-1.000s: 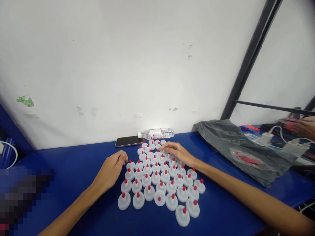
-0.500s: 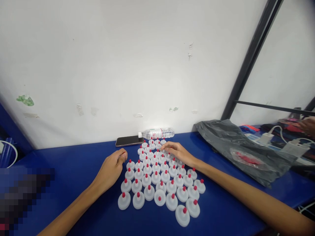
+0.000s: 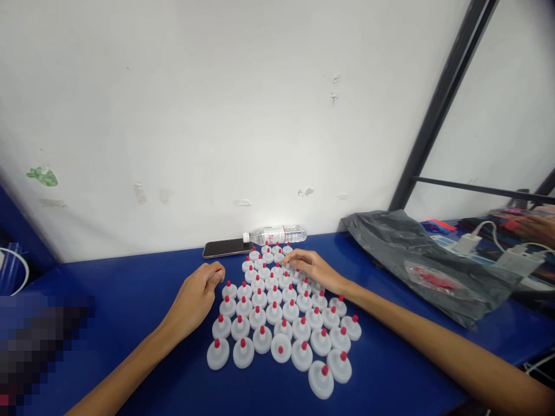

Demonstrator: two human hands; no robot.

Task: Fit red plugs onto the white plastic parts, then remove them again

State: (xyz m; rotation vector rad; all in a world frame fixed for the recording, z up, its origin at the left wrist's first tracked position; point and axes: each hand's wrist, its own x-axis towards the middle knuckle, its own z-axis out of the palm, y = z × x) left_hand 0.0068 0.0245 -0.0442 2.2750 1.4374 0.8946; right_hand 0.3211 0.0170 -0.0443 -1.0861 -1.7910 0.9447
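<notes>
Many white round plastic caps with red tips [image 3: 274, 312] stand in loose rows on the blue table [image 3: 130, 300]. My left hand [image 3: 200, 288] rests just left of the rows, curled closed with the thumb against the fingers. Whatever it may hold is hidden. My right hand [image 3: 313, 268] reaches over the far right part of the group. Its thumb and fingertips come together at a red-tipped cap near the back, mostly hidden by the fingers. One cap in the front [image 3: 281, 348] is tilted with its red tip facing me.
A phone [image 3: 228, 248] and a clear labelled bottle [image 3: 277, 234] lie at the back by the white wall. On the right are a dark grey plastic bag [image 3: 390, 242], a small clear packet of red pieces [image 3: 436, 278], and white chargers with cables [image 3: 518, 260]. Another person's hand [image 3: 541, 228] shows far right.
My hands and the caps stay in place; the view shifts very slightly. At the far right, the other person's hand has moved and is blurred.
</notes>
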